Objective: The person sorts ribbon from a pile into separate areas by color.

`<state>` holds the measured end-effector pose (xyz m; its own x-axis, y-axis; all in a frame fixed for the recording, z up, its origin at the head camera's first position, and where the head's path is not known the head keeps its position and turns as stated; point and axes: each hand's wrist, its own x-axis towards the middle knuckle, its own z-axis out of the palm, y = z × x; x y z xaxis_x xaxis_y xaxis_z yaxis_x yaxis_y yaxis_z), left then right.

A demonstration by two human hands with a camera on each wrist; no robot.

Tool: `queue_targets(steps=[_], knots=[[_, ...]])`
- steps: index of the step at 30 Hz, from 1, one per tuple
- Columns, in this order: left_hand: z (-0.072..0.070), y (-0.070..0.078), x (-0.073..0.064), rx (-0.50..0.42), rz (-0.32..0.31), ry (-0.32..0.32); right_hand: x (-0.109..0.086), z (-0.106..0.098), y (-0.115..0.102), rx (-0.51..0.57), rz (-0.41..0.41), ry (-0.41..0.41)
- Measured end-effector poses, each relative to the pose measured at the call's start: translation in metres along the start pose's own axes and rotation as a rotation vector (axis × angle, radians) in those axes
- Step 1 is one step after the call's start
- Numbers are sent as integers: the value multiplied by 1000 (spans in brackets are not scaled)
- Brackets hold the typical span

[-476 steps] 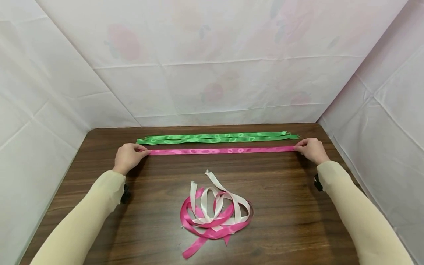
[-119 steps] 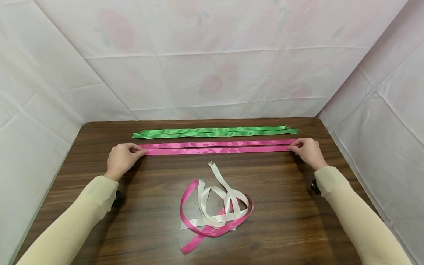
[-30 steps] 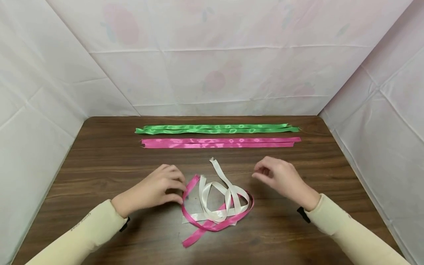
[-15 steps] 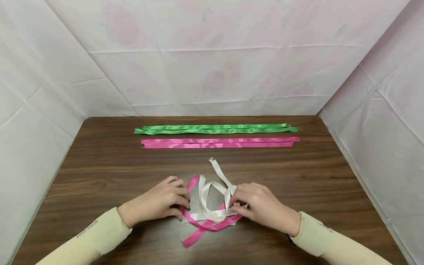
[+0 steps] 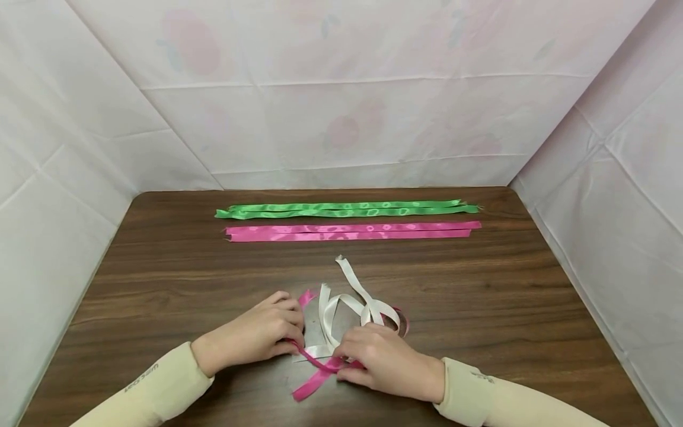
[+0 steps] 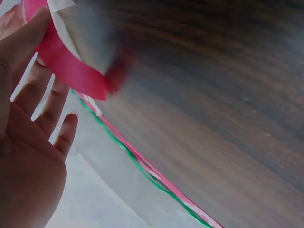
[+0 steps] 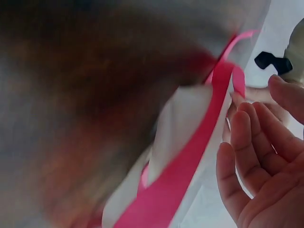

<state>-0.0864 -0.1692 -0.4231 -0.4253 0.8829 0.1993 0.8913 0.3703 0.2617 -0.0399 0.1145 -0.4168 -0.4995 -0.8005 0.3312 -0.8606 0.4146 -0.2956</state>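
Observation:
Between the thumb and fingers of my left hand (image 5: 267, 329) a loose pink ribbon (image 5: 312, 385) is pinched; the left wrist view shows the thumb lying across this pink ribbon (image 6: 66, 64). My right hand (image 5: 381, 362) is low over the same ribbon, its fingers loosely bent around it in the head view. From the right wrist, the fingers of the right hand (image 7: 266, 156) appear apart from the thumb, with the ribbon (image 7: 190, 156) passing beside them. A white ribbon (image 5: 354, 279) lies looped on the table behind both hands, partly hidden by the right one.
Two pink ribbons (image 5: 347, 232) lie straight side by side across the table (image 5: 160, 284). Behind them are green ribbons (image 5: 341, 209), laid parallel near the far edge. White patterned cloth (image 5: 341, 118) hangs at the back and both sides.
The second straight pink ribbon has been set down and released. Both hands came back to the loose pile; the left took hold of the pink ribbon, and the right moved leftward and nearer the body.

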Motion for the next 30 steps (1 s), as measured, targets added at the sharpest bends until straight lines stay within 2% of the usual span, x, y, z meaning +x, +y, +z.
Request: queue_targets(steps=[7,11,15,25,30], knots=[[-7,9,3,-13,42,87,1,5,-6,38,2,-15],[-13,14,6,-58,71,137,1,6,-7,29,1,-22],[-16,18,8,-109,81,156,1,4,-8,35,-5,-33],[-26,21,7,-153,39,192,1,-17,-10,220,39,-44],[-31,20,3,-158,24,210,-5,-33,-8,216,80,-34]])
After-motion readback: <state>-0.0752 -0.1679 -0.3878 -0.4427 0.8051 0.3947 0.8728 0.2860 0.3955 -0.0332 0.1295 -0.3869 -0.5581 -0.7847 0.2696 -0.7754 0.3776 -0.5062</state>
